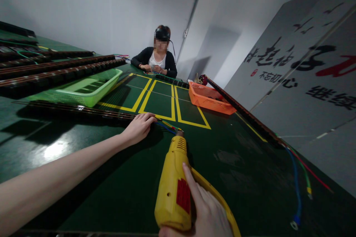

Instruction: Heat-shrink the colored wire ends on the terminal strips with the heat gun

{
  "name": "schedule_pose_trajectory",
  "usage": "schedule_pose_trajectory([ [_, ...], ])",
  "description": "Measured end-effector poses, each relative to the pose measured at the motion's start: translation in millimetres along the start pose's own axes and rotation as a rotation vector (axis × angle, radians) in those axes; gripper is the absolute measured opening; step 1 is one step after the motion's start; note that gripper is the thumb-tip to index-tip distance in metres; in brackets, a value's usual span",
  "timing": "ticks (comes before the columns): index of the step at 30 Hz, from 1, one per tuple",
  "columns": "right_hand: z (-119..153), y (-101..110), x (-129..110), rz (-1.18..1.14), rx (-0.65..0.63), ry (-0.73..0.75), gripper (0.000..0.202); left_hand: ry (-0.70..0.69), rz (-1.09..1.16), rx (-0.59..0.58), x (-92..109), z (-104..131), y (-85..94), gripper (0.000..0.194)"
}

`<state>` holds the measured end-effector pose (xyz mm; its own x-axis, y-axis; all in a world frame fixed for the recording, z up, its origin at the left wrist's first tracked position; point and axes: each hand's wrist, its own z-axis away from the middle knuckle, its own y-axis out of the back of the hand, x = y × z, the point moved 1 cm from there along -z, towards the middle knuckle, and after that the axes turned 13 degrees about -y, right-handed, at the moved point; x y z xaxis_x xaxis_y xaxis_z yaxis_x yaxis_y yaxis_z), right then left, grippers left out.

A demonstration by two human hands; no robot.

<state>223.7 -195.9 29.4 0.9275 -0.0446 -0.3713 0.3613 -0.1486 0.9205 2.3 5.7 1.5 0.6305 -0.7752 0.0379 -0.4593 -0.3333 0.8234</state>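
Observation:
A yellow heat gun (172, 181) is gripped in my right hand (208, 207), whose index finger lies along its side. The gun's metal nozzle points away from me at the ends of several coloured wires (168, 125). My left hand (140, 127) is closed at the right end of a long dark busbar-like strip (83, 111), where the wires come out. Its fingers are wrapped over that end, with the fingertips by the wires. The strip lies across the green table to the left.
A light green basket (97, 98) stands beyond the strip, with more long strips (58, 70) at the left. An orange basket (211, 100) and another strip (247, 114) with lugged cables (297, 185) are at right. A co-worker (158, 55) sits across the table (125, 192).

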Motion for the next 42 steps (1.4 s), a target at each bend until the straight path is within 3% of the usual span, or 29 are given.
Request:
schedule_pose_trajectory([
  [6, -3, -7, -26, -0.017, -0.018, -0.019, 0.126, 0.003, -0.001, -0.002, 0, 0, -1.1, 0.031],
  [11, -10, -14, -43, -0.010, -0.047, 0.048, 0.119, 0.005, 0.004, -0.013, -1, 0, -2.7, 0.032],
  [18, -14, -23, -55, -0.009, -0.013, 0.133, 0.121, 0.003, 0.038, -0.003, -4, 1, -3.8, 0.035],
  [23, -15, -21, -57, -0.015, -0.036, 0.097, 0.121, -0.001, 0.023, -0.006, -3, 1, -2.5, 0.034],
  [34, -16, 2, -33, -0.038, -0.229, 0.023, 0.123, -0.011, -0.022, -0.012, -2, 2, -2.4, 0.034],
  [42, -14, 12, 3, -0.014, -0.255, 0.040, 0.126, -0.008, -0.002, -0.004, -2, 1, -0.8, 0.037],
])
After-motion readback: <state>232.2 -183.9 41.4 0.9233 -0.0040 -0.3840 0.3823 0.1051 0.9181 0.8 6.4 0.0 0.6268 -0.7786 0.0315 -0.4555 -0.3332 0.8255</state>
